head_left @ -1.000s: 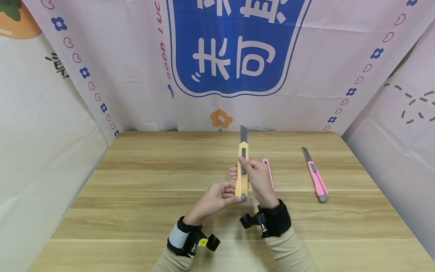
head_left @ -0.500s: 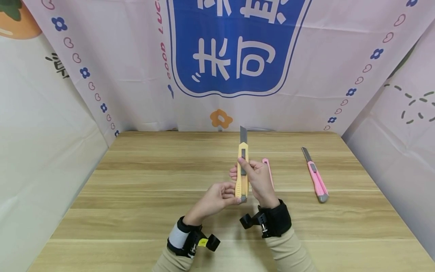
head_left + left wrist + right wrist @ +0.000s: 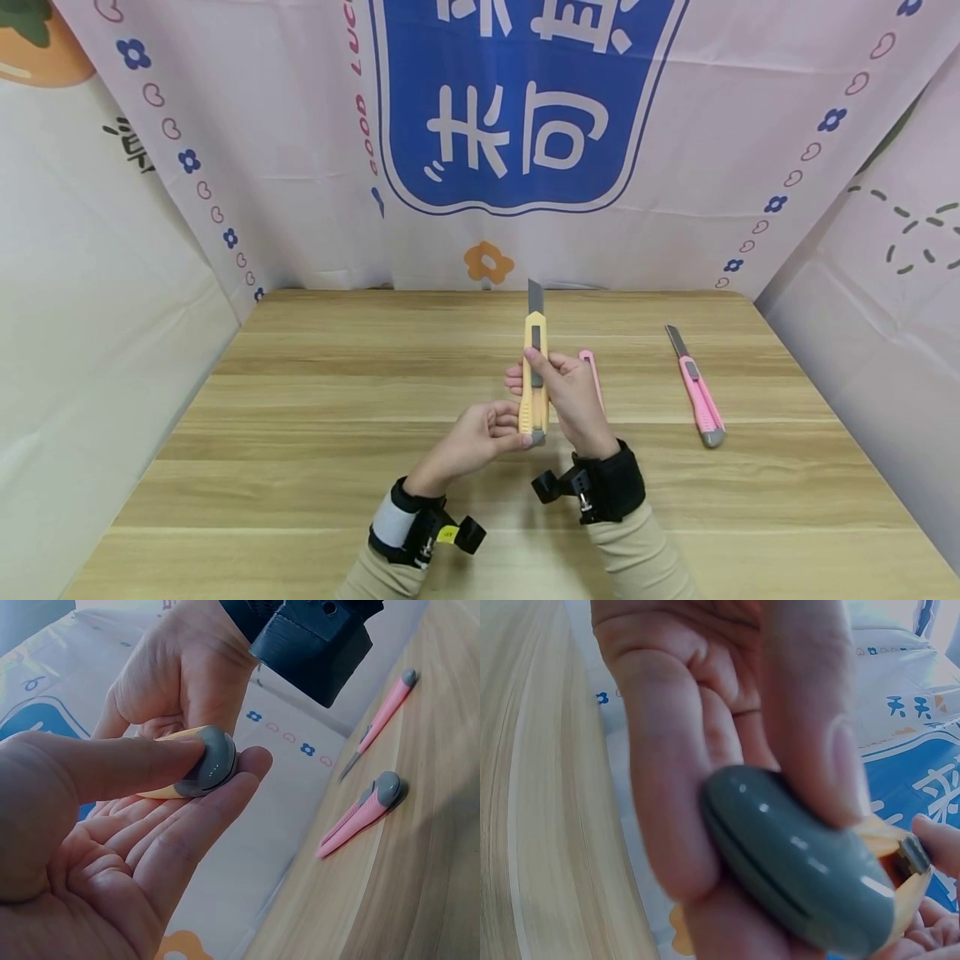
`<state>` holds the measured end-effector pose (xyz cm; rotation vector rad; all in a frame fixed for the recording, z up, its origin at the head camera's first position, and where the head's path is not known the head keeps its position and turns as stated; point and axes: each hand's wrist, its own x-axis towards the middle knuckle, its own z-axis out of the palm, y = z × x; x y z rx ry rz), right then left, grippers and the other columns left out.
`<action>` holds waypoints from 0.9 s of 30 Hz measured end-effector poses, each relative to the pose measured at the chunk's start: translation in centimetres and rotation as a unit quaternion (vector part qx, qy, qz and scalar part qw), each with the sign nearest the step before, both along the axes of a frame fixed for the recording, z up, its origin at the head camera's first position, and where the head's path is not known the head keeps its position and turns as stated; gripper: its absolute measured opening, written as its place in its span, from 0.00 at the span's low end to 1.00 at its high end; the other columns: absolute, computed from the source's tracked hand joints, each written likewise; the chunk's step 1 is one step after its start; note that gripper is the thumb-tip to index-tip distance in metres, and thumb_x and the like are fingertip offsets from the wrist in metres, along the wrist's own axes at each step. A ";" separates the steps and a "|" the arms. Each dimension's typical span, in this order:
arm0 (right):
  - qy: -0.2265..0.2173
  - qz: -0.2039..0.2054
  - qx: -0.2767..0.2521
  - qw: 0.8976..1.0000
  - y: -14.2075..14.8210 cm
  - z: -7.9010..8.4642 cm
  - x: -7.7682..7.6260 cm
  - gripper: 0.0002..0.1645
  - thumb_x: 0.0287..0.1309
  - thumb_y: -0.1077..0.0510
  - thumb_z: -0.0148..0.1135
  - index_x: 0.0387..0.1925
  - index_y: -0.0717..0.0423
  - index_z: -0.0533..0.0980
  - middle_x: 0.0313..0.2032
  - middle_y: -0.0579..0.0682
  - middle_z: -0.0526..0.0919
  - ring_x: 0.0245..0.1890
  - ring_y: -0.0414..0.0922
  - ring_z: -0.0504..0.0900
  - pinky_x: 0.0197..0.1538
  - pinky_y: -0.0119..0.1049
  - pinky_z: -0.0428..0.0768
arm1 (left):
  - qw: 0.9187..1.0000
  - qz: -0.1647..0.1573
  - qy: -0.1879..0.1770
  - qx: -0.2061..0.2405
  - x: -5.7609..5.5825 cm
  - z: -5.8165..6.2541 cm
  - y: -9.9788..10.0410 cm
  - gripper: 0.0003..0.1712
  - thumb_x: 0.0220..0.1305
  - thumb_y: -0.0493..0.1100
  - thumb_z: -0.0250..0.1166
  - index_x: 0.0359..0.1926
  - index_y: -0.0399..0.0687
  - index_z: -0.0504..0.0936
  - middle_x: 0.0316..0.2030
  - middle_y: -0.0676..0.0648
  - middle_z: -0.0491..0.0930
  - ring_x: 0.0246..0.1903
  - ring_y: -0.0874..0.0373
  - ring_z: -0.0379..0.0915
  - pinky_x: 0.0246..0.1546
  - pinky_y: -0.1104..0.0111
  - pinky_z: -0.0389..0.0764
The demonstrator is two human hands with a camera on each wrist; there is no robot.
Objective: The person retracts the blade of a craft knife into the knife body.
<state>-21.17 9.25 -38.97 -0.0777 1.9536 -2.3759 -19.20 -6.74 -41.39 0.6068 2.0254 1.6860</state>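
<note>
A yellow utility knife (image 3: 528,408) stands roughly upright before me, its wide grey blade (image 3: 536,297) extended at the top. My right hand (image 3: 576,398) grips its body, the thumb lying on the front by the grey slider. Down at the grey end cap (image 3: 215,761), my left hand (image 3: 474,435) pinches the knife between thumb and fingers, seen close up in the right wrist view. A smaller pink utility knife (image 3: 588,358) lies behind the right hand, partly hidden by it. Farther right, another pink utility knife (image 3: 702,398) rests on the table with its blade out.
The wooden table (image 3: 315,467) reaches back to a printed cloth (image 3: 315,217) hanging behind it. Cloth walls also stand at the left and right sides. Each wrist wears a black strap with a camera mount (image 3: 611,483).
The upper end of the yellow utility knife has shifted very slightly left. Both hands keep the same hold, and the pink utility knives lie where they were.
</note>
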 end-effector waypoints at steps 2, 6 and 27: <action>-0.010 -0.005 0.000 1.000 0.0 -0.1 -0.1 0.23 0.66 0.48 0.57 0.41 0.68 0.77 0.26 0.41 0.88 0.30 0.38 0.88 0.44 0.35 0.89 | 1.000 0.001 0.001 0.001 0.0 0.0 0.0 0.22 0.61 0.31 0.62 0.55 0.23 0.72 0.47 0.27 0.81 0.45 0.43 0.83 0.45 0.74 0.87; -0.033 -0.017 0.006 0.999 -0.1 -0.2 -0.2 0.25 0.67 0.48 0.56 0.44 0.70 0.76 0.26 0.41 0.88 0.29 0.37 0.88 0.43 0.36 0.89 | 1.000 -0.001 0.005 0.003 -0.1 -0.2 0.0 0.22 0.61 0.31 0.62 0.55 0.23 0.72 0.47 0.26 0.81 0.46 0.43 0.83 0.45 0.75 0.86; -0.023 -0.026 0.044 0.998 -0.1 -0.1 -0.2 0.27 0.67 0.51 0.56 0.41 0.78 0.77 0.24 0.46 0.89 0.28 0.39 0.89 0.39 0.35 0.89 | 1.000 0.005 0.000 0.002 0.0 0.0 -0.1 0.22 0.61 0.32 0.63 0.54 0.25 0.73 0.47 0.28 0.81 0.46 0.46 0.84 0.47 0.75 0.86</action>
